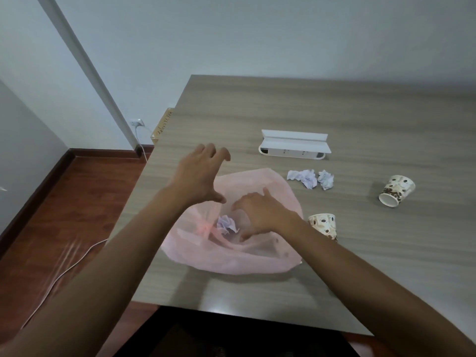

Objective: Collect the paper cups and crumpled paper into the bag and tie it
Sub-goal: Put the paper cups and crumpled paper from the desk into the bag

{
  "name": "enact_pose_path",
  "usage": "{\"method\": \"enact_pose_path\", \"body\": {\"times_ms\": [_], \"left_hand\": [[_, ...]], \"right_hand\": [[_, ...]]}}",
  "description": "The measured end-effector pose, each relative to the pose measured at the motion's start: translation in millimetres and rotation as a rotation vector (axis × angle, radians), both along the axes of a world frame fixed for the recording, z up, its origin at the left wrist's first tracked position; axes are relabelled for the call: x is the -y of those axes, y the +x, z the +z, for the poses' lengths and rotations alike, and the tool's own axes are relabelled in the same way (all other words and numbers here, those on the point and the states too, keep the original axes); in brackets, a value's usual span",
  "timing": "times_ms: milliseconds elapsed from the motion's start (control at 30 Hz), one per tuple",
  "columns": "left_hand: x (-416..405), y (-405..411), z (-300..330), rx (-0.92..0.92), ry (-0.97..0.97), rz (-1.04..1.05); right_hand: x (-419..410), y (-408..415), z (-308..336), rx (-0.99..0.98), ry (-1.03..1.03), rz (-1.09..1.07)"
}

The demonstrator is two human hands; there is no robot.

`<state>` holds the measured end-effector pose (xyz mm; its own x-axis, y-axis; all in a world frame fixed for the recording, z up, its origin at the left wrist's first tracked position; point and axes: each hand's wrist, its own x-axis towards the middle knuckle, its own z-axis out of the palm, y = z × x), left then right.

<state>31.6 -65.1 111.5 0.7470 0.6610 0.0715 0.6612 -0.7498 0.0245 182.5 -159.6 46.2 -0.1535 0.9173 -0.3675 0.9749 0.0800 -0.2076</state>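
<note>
A thin pink plastic bag [257, 256] lies spread open on the grey wooden table [334, 112]. One crumpled paper ball [227, 224] sits inside it. My left hand [199, 176] hovers over the bag's far left rim, fingers spread, holding nothing. My right hand [260, 213] rests on the bag's mouth, fingers apart. Two more crumpled papers [304, 177] [325, 179] lie just right of the bag. A patterned paper cup [324, 225] lies beside my right wrist. Another patterned cup [396, 190] lies on its side further right.
A white angled stand or device [293, 145] sits on the table beyond the papers. The table's left edge drops to a red-brown floor with a white cable [64, 271]. A wall socket [136, 122] is on the left wall.
</note>
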Motion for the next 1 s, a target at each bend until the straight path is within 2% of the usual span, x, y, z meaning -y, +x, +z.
{"method": "enact_pose_path", "body": {"times_ms": [67,100,133,200,300,400,500,600,833,1000], "left_hand": [[-5,7,-14,-0.185,-0.038,0.045],[-8,7,-21,-0.209,-0.068,0.079],[-10,6,-26,-0.177,-0.091,0.126],[-14,-1,-28,0.005,-0.132,0.235],[-19,-15,-19,0.236,-0.147,0.313],[-19,-27,-10,0.325,-0.124,0.371],[-21,-34,-9,0.383,-0.159,0.426],[-22,-42,-10,0.385,-0.204,0.423],[-9,-49,-12,0.387,-0.301,0.375],[-3,-38,-16,0.470,-0.287,0.459]], "right_hand": [[7,8,6,-0.197,0.135,-0.134],[12,15,9,-0.286,0.210,-0.209],[19,25,11,-0.358,0.297,-0.298],[33,49,11,-0.432,0.483,-0.529],[60,87,-4,-0.354,0.600,-0.845],[79,106,-41,-0.221,0.396,-0.941],[88,100,-77,-0.192,0.137,-0.907],[91,84,-99,-0.137,-0.012,-0.876],[89,63,-118,-0.257,-0.049,-0.962],[78,71,-53,-0.304,0.064,-1.030]]}}
